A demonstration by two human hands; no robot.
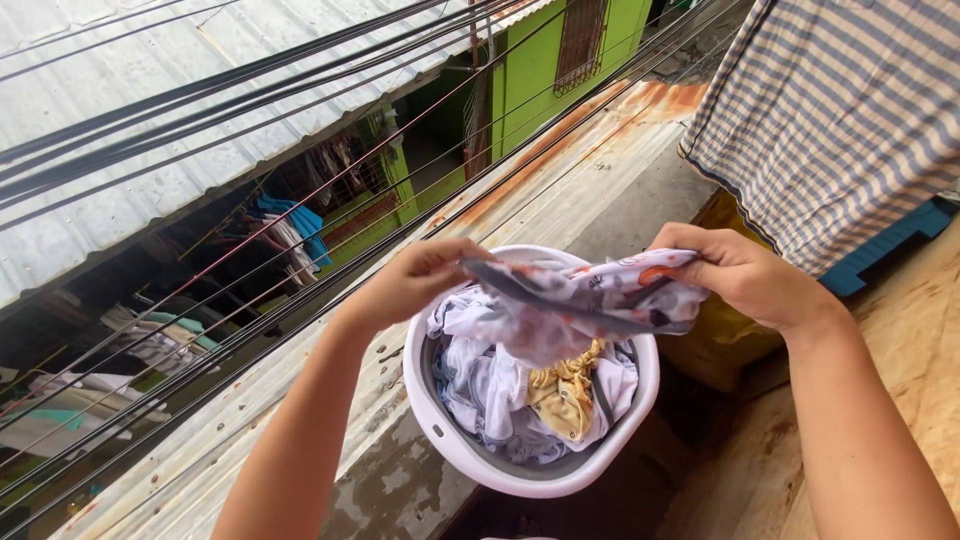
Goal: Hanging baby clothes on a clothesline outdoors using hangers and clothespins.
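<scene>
1. The left hand (415,280) and right hand (745,275) are both pinching a patterned garment (585,295), stretching it above the white basin (625,430) of laundry.
2. The basin is sitting near the ledge (400,480); a nudge could be tipping it over.
3. A loosening pinch risks dropping the garment past the lines (300,250).

Two bare forearms enter from the bottom edge of the head view, ending in the left hand (415,280) and the right hand (745,275). No sleeve reaches the forearms; both are uncovered right down to the frame's edge. The wrists and the fingers in view carry neither watch, bracelet, ring nor glove.
</scene>
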